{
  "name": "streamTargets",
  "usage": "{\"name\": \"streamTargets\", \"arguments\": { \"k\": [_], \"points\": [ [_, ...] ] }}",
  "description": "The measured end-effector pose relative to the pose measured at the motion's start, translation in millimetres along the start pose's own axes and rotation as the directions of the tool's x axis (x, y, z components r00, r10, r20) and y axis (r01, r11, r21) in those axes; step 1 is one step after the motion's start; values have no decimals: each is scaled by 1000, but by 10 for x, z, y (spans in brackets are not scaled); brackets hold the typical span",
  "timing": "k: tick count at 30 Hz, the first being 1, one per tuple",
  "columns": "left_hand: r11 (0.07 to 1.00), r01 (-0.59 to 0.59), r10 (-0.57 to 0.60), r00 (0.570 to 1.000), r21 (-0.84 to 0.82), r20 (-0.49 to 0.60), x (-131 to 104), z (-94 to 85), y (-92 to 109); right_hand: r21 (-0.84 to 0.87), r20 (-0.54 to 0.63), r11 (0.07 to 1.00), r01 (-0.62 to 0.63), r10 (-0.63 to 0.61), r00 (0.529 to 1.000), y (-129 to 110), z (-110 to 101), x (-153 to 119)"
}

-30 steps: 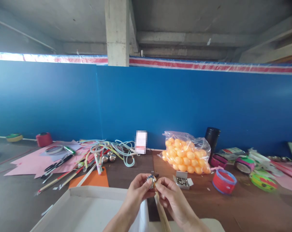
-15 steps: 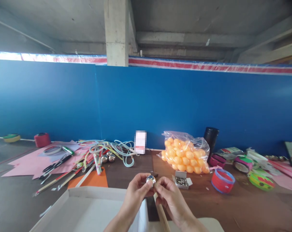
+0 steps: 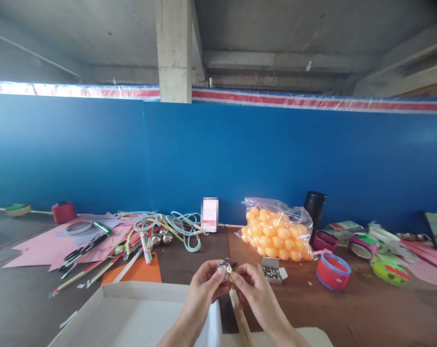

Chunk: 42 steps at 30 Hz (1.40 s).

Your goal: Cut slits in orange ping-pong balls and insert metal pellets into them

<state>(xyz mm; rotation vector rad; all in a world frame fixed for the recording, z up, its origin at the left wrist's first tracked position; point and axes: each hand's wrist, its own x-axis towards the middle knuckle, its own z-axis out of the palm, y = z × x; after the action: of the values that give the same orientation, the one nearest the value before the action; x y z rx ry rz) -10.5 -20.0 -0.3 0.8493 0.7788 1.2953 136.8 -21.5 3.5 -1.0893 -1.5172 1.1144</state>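
Observation:
My left hand (image 3: 206, 288) has its thumb and fingers closed round a shiny silver ball (image 3: 225, 271). From the other side my right hand (image 3: 252, 289) pinches close against the ball's right edge; what lies between its fingertips is too small and covered to make out. Below the hands runs a pale wooden stick (image 3: 242, 319), its upper end near the right fingers, and I cannot tell whether they touch it. A small open box of little metal pieces (image 3: 272, 273) stands just right of my right hand.
An open white cardboard box (image 3: 146, 315) sits at the front left. Behind are a bag of orange balls (image 3: 278, 236), coiled pale tubing (image 3: 184, 221), several silver balls (image 3: 163, 237), scissors (image 3: 77, 253) and a black cylinder (image 3: 315, 209). A red tape roll (image 3: 333, 273) lies right.
The silver ball has turned slightly in my left fingers. Both hands stay close together in nearly the same place, and the view has tilted up a little.

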Motion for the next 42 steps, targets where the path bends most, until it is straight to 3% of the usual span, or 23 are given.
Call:
{"name": "streamTargets", "arguments": {
  "k": [2,3,5,7,11,13,15,18,26,29,32,35,42],
  "points": [
    [999,-20,19,999,-26,-31,13,-30,5,-283,-71,959,29,-51,996,-17,-83,-24],
    [999,-30,28,998,-35,-53,22,-48,5,-435,-90,900,31,-78,993,-8,-125,-38],
    [998,-40,35,995,-46,-99,45,-85,0,-664,-123,743,-85,5,992,37,-188,-71],
    [998,-39,31,991,-57,-131,68,-113,-9,-768,-94,627,-128,87,992,94,-202,-105],
    [997,-27,15,986,-73,-164,103,-135,-13,-818,-64,563,-118,116,991,174,-104,-155],
    [996,-27,12,984,-80,-177,108,-132,0,-806,-101,577,-132,86,991,192,-51,-157],
    [996,-40,22,979,-84,-202,103,-123,25,-704,-107,697,-136,85,991,199,-26,-138],
    [994,-74,52,966,-80,-253,86,-104,67,-460,-28,879,-123,123,992,185,-30,-84],
    [991,-94,63,957,-98,-284,101,-117,87,-149,-22,981,-122,120,993,22,25,-103],
    [988,-104,63,949,-118,-308,142,-152,72,-146,-21,989,-39,37,999,-65,31,-153],
    [982,-114,60,943,-149,-327,191,-209,44,-241,49,967,87,-77,996,-131,28,-188],
    [974,-129,63,944,-184,-325,225,-269,10,-341,44,918,202,-199,979,-176,53,-214],
    [963,-141,63,946,-230,-319,234,-316,-27,-455,28,854,253,-270,962,-224,86,-247]
  ]
}}
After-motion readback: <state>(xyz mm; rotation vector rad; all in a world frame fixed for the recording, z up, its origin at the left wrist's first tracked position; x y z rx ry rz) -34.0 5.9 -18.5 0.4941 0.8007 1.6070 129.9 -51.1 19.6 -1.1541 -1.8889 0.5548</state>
